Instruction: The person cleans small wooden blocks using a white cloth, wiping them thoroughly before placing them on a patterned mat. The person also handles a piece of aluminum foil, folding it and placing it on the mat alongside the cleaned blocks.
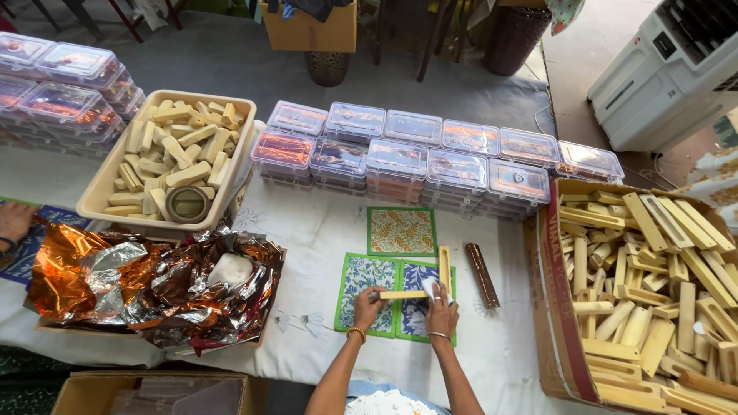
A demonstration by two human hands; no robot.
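Note:
My left hand (367, 307) grips the left end of a short pale wooden stick (401, 294) that lies across patterned green-edged cards (364, 278) on the white tablecloth. My right hand (441, 310) presses a small white cloth or pad (430, 287) against the stick's right end. Both wrists wear bangles. A second pale wooden piece (444, 267) lies upright just beyond my right hand. A dark brown patterned stick (482, 274) rests to the right of it. A third card with an orange leaf pattern (400, 230) lies further back.
A cardboard box (550, 307) of wooden pieces stands at the right. Stacked clear lidded boxes (430, 157) line the back. A beige tray (108, 180) of wood blocks holds a tape roll (187, 204) at left, crumpled copper foil (146, 280) before it. Another person's hand (14, 220) shows at far left.

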